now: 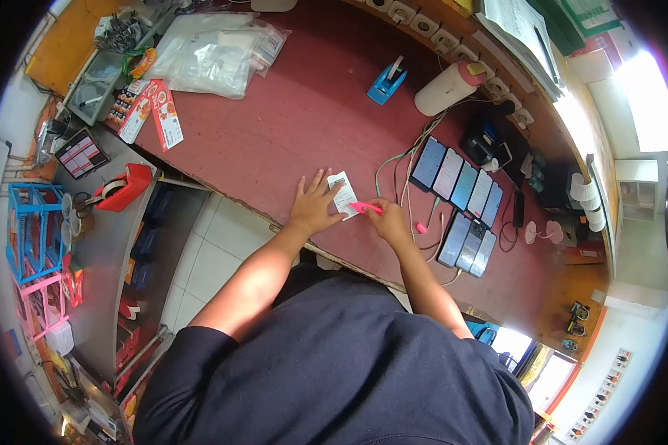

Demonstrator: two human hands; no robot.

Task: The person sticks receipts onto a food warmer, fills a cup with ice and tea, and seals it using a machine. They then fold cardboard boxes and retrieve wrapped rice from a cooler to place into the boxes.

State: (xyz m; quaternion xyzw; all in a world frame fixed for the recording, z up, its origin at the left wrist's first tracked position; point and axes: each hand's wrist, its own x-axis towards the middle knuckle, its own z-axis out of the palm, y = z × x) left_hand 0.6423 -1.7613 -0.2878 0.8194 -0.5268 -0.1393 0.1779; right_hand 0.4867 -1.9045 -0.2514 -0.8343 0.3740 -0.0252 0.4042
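On the dark red table lies a small white printed card (343, 194) near its front edge. My left hand (315, 206) rests flat with fingers spread, its fingertips pressing on the card. In my right hand (390, 220) is a pink highlighter (365, 208), its tip touching the card's right side. The pink cap (421, 228) lies on the table just right of my right hand. The print on the card is too small to read.
Several phones (453, 178) lie in rows at the right, with charging cables around them. A blue tape dispenser (387, 83) and a white bottle (447, 89) stand at the back. Plastic bags (208, 59) lie at the far left; a red tape dispenser (125, 187) sits on the side counter.
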